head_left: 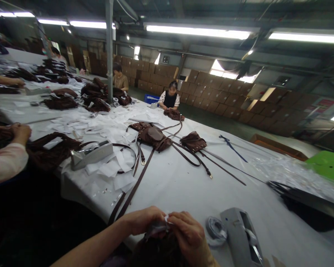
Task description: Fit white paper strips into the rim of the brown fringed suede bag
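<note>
left hand [149, 219] and right hand [189, 229] pinch a white scrap [166, 218], the red sign [323, 105] blurred past reading.

Around the large brown leather bag [154, 136] on the white table [178, 181] I see a smaller brown bag [193, 141] at three o'clock, a grey plastic tape dispenser [234, 229] at five, brown cardboard cartons [206, 94] behind, at one.
</note>
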The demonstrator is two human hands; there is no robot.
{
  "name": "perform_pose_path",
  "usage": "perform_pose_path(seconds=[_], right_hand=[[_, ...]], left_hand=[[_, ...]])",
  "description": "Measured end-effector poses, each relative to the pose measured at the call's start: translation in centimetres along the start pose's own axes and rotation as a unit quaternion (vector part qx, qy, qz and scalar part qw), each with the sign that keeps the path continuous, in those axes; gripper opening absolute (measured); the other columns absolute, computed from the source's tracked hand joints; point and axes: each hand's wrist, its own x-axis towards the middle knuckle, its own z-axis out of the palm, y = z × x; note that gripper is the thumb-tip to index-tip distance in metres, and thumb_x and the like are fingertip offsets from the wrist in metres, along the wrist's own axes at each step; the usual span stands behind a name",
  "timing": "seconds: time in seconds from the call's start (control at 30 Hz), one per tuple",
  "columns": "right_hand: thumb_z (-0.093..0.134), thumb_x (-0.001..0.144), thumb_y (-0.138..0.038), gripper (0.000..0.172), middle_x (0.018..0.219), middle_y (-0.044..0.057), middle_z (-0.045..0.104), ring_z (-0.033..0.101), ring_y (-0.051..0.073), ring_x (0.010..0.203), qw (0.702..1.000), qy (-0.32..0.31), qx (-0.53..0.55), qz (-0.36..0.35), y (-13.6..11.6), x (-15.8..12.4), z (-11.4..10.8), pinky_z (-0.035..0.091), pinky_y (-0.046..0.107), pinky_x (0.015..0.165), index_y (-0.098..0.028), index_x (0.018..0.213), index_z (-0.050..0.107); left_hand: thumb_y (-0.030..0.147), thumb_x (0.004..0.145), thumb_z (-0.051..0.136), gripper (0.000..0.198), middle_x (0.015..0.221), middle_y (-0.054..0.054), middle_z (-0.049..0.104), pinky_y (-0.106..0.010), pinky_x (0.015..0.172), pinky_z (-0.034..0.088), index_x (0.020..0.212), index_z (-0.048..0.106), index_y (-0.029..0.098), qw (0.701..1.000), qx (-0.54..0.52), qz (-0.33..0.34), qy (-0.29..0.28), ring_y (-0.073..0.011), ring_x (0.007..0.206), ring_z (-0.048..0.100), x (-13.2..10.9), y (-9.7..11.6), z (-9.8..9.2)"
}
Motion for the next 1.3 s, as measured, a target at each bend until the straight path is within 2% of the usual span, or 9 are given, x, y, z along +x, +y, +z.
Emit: perform_pose_path(seconds=[0.3, 0.37, 0.43, 0.53, 0.67, 0.83, 1.0, 1.17, 1.3], right_hand=[[0.044, 0.09, -0.007, 0.045, 0.117, 0.008, 0.068, 0.063, 0.023, 0.098, 0.996, -0.002, -0.083, -0.035, 1.1, -2.2, 0.4, 0.057, 0.04, 0.082, -0.027, 0.128, 0.057], [0.045, 0.091, -0.01, 0.042, 0.119, 0.009, 0.067, 0.063, 0.024, 0.105, 0.994, 0.053, -0.093, 0.016, 1.6, -3.6, 0.8, 0.055, 0.041, 0.089, -0.026, 0.128, 0.057], [0.049, 0.093, -0.018, 0.03, 0.112, 0.009, 0.07, 0.065, 0.023, 0.102, 0.981, 0.125, -0.064, 0.131, 1.6, -4.5, 1.1, 0.055, 0.037, 0.089, -0.023, 0.12, 0.062], [0.052, 0.094, -0.035, 0.023, 0.094, 0.006, 0.073, 0.068, 0.021, 0.085, 0.95, 0.123, 0.026, 0.284, 0.3, -4.4, 1.4, 0.056, 0.029, 0.076, -0.02, 0.101, 0.069], [0.055, 0.091, -0.045, 0.029, 0.08, 0.003, 0.072, 0.066, 0.019, 0.073, 0.937, 0.047, 0.104, 0.331, -1.7, -2.3, 1.7, 0.052, 0.026, 0.067, -0.021, 0.087, 0.07], [0.055, 0.091, -0.047, 0.034, 0.079, 0.003, 0.073, 0.066, 0.019, 0.073, 0.926, 0.025, 0.151, 0.344, -1.9, -0.9, 2.3, 0.05, 0.026, 0.066, -0.018, 0.089, 0.071], [0.05, 0.095, -0.04, 0.033, 0.071, 0.002, 0.069, 0.063, 0.017, 0.067, 0.948, 0.033, 0.096, 0.3, -1.5, -1.2, 3.1, 0.047, 0.025, 0.061, -0.019, 0.081, 0.07], [0.04, 0.097, -0.02, 0.031, 0.064, 0.004, 0.062, 0.056, 0.017, 0.059, 0.98, 0.058, -0.17, 0.086, -1.3, -1.1, 4.2, 0.043, 0.029, 0.057, -0.018, 0.077, 0.064], [0.043, 0.093, -0.01, 0.022, 0.067, 0.005, 0.066, 0.058, 0.018, 0.059, 0.975, 0.062, -0.212, 0.014, -1.5, -2.8, 3.0, 0.047, 0.03, 0.058, -0.018, 0.089, 0.064]], left_hand=[[0.058, 0.075, 0.065, 0.046, 0.053, 0.003, 0.05, -0.022, 0.045, 0.023, 0.07, 0.056, 0.014, 0.994, -0.072, 0.055, 0.063, -0.0061, 0.044, 0.036, 0.2, -1.7, 0.6], [0.061, 0.076, 0.063, 0.047, 0.054, 0.004, 0.05, -0.022, 0.046, 0.023, 0.07, 0.053, 0.015, 0.986, -0.076, 0.077, 0.129, -0.0052, 0.044, 0.034, 0.1, -1.9, 0.4], [0.063, 0.076, 0.062, 0.048, 0.056, 0.005, 0.049, -0.021, 0.046, 0.022, 0.072, 0.05, 0.016, 0.974, -0.063, 0.094, 0.198, -0.0048, 0.045, 0.034, 0.0, -2.0, 0.4], [0.064, 0.078, 0.059, 0.049, 0.058, 0.006, 0.048, -0.021, 0.046, 0.022, 0.075, 0.05, 0.017, 0.97, 0.001, 0.103, 0.221, -0.006, 0.048, 0.036, 0.1, -2.1, 0.8], [0.061, 0.084, 0.052, 0.046, 0.061, 0.006, 0.046, -0.023, 0.051, 0.031, 0.079, 0.053, 0.016, 0.963, 0.065, 0.137, 0.222, -0.0086, 0.054, 0.04, 0.3, -2.5, 1.5], [0.053, 0.089, 0.049, 0.04, 0.071, 0.002, 0.051, -0.025, 0.063, 0.038, 0.08, 0.055, 0.015, 0.951, 0.119, 0.167, 0.233, -0.0121, 0.067, 0.046, 0.0, -2.6, 1.7], [0.057, 0.083, 0.056, 0.043, 0.07, 0.002, 0.052, -0.026, 0.061, 0.038, 0.079, 0.057, 0.014, 0.955, 0.054, 0.157, 0.245, -0.0123, 0.066, 0.045, 0.2, -2.8, 1.9], [0.067, 0.066, 0.068, 0.052, 0.059, 0.006, 0.045, -0.023, 0.054, 0.031, 0.069, 0.054, 0.016, 0.95, -0.098, 0.106, 0.276, -0.0092, 0.057, 0.039, 1.2, -3.8, 2.4], [0.065, 0.068, 0.067, 0.051, 0.05, 0.008, 0.042, -0.022, 0.047, 0.023, 0.069, 0.054, 0.016, 0.948, -0.133, 0.095, 0.273, -0.0065, 0.047, 0.032, 1.3, -3.7, 2.2]])
